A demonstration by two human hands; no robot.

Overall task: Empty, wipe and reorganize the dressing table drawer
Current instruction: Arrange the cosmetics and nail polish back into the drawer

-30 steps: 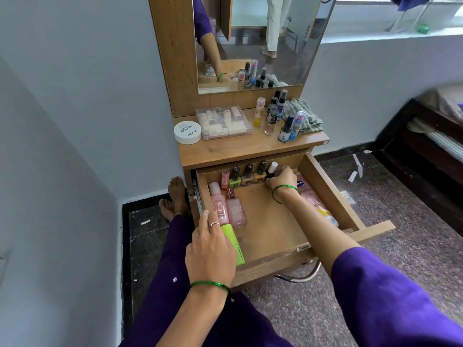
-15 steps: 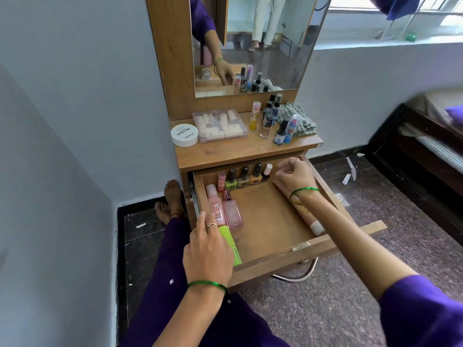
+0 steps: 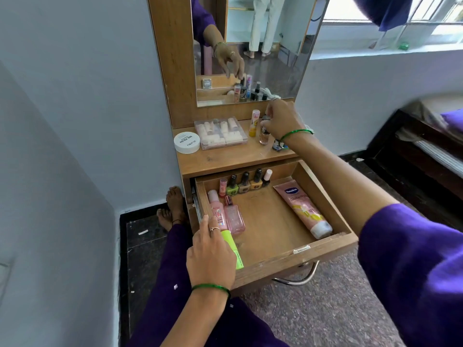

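My only view comes from the head-worn camera, wide-angle, looking forward and down from just above the pulled-out wooden drawer [image 3: 323, 249], close in. The dresser's wall mirror [image 3: 275, 58] straight ahead reflects the same tabletop back at me.

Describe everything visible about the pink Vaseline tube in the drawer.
The Vaseline tube is a soft-looking pink squeeze tube with a blue logo oval near its crimped end, yellow print along the body and a white cap. It lies flat on the floor of the drawer, along the right wall, cap toward the front corner and crimped end toward the back. Neither hand touches it.
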